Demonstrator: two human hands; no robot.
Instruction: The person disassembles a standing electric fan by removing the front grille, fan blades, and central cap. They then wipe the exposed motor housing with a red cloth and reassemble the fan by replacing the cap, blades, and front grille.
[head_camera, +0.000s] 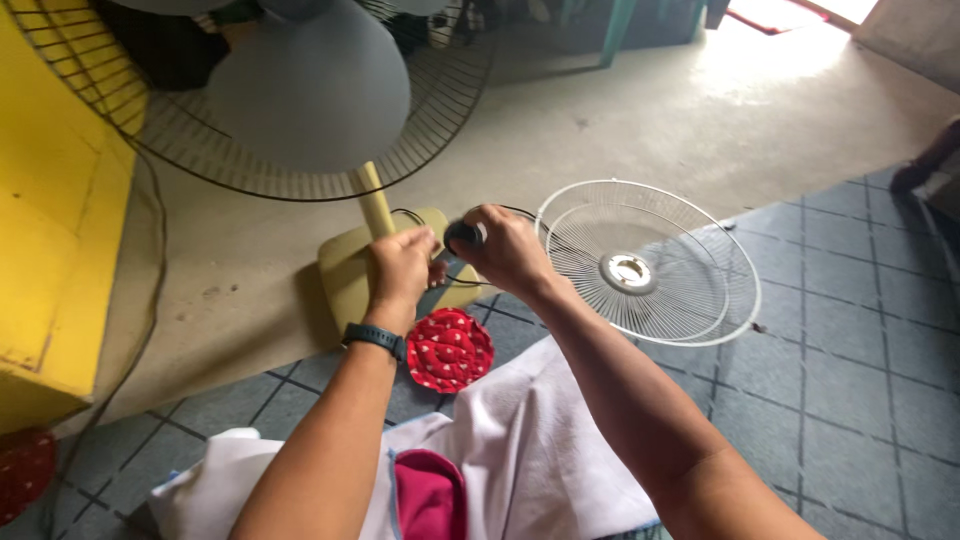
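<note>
Gripping a small dark knob between both hands above the fan base, left hand curled shut steadying it, right hand clamped over it, white grille lying detached on the floor beside them
</note>
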